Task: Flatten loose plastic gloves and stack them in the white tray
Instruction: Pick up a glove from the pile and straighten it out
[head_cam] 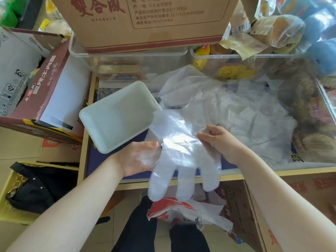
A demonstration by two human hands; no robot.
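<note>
The glove (183, 155) is thin, slick film, and the main risk is that it folds back on itself or slips free before it reaches the tray (116, 115). It is held at one edge only, so any quick swing toward the tray could let air catch it and curl the fingers under. The glove's fingers hang past the front edge of the table (254, 172), unsupported — they could snag or drag as it moves. The tray itself sits tilted over the table's left corner and looks light; a careless press on its near rim might tip it. The pile (245, 110) of loose gloves lies just beside the working spot, so a sweeping move could also pull another sheet along.

The left hand (140, 157) lies palm up beneath the glove's left side, fingers straight and together, supporting the film rather than gripping it; its fingertips reach close to the tray's near corner. The right hand (218, 139) comes in from the right with the wrist bent slightly inward, thumb and forefinger pinching the glove's right edge near the cuff side, the other fingers loosely curled behind. Both forearms are extended forward — the glove is spread between the two hands, cuff toward the tray, fingers pointing back at the person.
</note>
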